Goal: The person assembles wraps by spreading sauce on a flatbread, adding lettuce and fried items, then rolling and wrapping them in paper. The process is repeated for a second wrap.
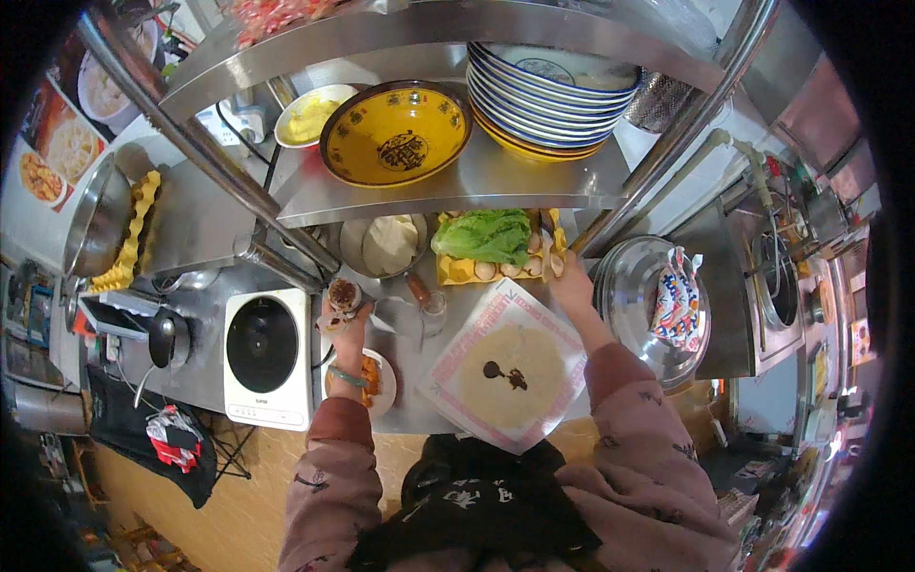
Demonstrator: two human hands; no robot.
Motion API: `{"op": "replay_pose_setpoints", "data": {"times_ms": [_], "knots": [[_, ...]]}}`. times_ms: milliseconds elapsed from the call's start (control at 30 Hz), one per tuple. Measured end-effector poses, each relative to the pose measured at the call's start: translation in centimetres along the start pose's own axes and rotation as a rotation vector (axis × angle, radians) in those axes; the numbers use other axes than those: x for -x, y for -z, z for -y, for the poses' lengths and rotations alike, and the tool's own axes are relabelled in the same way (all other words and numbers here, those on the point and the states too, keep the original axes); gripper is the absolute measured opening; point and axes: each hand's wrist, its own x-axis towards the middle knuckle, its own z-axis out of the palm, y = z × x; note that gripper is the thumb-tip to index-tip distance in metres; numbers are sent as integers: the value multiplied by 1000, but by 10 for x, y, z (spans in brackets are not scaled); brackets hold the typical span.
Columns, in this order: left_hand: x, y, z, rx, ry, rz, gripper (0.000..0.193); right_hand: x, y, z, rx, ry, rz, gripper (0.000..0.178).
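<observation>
We stand at steel surface (419, 334), shelf (496, 176) above. Left hand (345, 319) fingers clamped on sauce cup (342, 295); right hand (570, 281) at egg tray (457, 271), fingers unclear. Flatbread (512, 375) on paper, between hands.

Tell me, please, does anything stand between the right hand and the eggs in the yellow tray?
Nothing visible does. The right hand already reaches the tray's right end, its fingertips at the eggs there. The lettuce lies farther back on the tray, off the hand's path.
</observation>
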Motion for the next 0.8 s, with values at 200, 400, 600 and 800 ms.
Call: {"op": "replay_pose_setpoints", "data": {"times_ms": [200,400,600,800], "knots": [[-19,-14,31,47,-13,-54,63,-20,-11,26,143,-46,125,38],[-32,-9,47,53,51,-82,67,-25,-11,0,-49,50,-89,35],[-32,-12,48,31,-46,-129,66,46,50,9,-650,53,-76,24],[-24,-8,48,-56,100,79,63,130,89,6,-965,-125,-11,13]]}}
